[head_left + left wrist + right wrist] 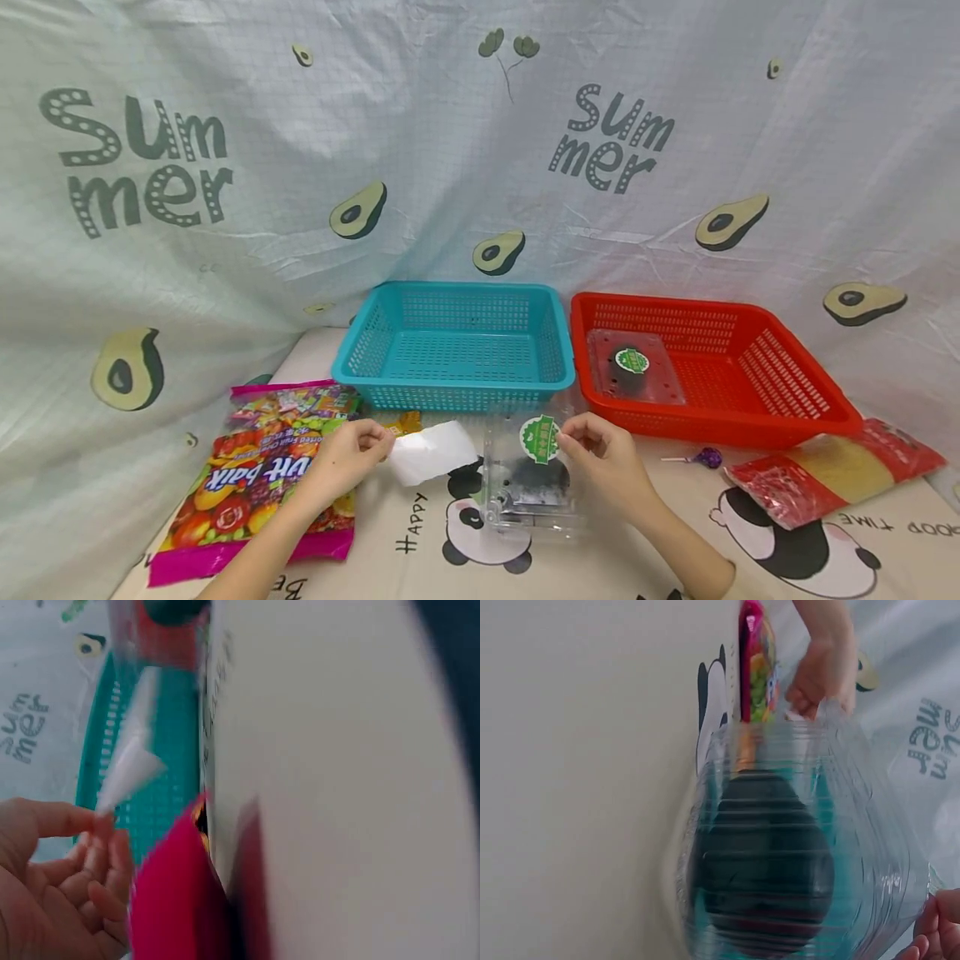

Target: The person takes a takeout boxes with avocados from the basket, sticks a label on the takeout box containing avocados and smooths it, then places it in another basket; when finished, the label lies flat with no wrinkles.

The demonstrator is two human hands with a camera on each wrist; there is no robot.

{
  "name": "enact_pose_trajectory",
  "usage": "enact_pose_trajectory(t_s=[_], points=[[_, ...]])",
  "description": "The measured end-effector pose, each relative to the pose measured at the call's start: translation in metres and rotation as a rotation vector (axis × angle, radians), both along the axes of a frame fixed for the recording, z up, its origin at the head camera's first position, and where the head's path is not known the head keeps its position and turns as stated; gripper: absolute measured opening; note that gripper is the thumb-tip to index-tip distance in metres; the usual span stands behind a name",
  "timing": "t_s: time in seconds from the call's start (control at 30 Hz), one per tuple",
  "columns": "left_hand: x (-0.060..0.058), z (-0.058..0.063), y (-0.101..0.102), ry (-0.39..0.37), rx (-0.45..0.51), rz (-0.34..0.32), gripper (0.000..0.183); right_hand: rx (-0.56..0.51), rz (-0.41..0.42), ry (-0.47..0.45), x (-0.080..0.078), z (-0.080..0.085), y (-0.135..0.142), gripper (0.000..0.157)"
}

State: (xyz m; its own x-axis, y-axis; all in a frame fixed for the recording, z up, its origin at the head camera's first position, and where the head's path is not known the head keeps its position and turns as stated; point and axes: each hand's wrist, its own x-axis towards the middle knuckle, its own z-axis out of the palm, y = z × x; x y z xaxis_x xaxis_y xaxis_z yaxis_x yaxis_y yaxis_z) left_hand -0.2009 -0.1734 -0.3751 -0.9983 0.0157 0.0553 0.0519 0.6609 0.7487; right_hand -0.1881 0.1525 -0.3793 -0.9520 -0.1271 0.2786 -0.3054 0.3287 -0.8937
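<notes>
My left hand (352, 458) pinches a small sheet of white paper (435, 452) by its left end. In the left wrist view the paper (131, 761) bends and is blurred. With thumb and finger my right hand (611, 458) pinches the right edge of a round green-and-white sticker (539, 439), which overlaps the lid of a clear plastic box (498, 492). Inside the box lies a dark avocado-shaped thing (769, 862). In the right wrist view the right fingers (937, 922) are right at the top of the box.
Behind the box stand a teal basket (465, 387) and a red basket (757, 429). Another clear box (652, 383) with a green sticker lies in the red one. A candy bag (255, 475) is at left; a lollipop (707, 457) and a red-and-yellow packet (840, 475) are at right.
</notes>
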Motion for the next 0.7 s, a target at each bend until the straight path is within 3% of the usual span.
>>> enact_pose_trajectory(t_s=[0.17, 0.3, 0.47, 0.7], points=[[0.002, -0.007, -0.018, -0.026, -0.191, 0.014, 0.011, -0.003, -0.009, -0.055, -0.002, -0.002, 0.004, 0.017], [0.002, 0.001, -0.018, -0.004, -0.282, 0.016, 0.024, -0.020, -0.002, -0.079, -0.004, -0.004, 0.006, 0.020], [0.004, 0.016, 0.005, 0.068, -0.228, -0.046, 0.028, -0.033, 0.031, -0.102, -0.005, -0.002, 0.007, 0.022], [0.001, 0.023, 0.068, 0.172, -0.027, -0.283, 0.016, -0.055, 0.084, -0.142, -0.006, 0.005, -0.003, 0.021]])
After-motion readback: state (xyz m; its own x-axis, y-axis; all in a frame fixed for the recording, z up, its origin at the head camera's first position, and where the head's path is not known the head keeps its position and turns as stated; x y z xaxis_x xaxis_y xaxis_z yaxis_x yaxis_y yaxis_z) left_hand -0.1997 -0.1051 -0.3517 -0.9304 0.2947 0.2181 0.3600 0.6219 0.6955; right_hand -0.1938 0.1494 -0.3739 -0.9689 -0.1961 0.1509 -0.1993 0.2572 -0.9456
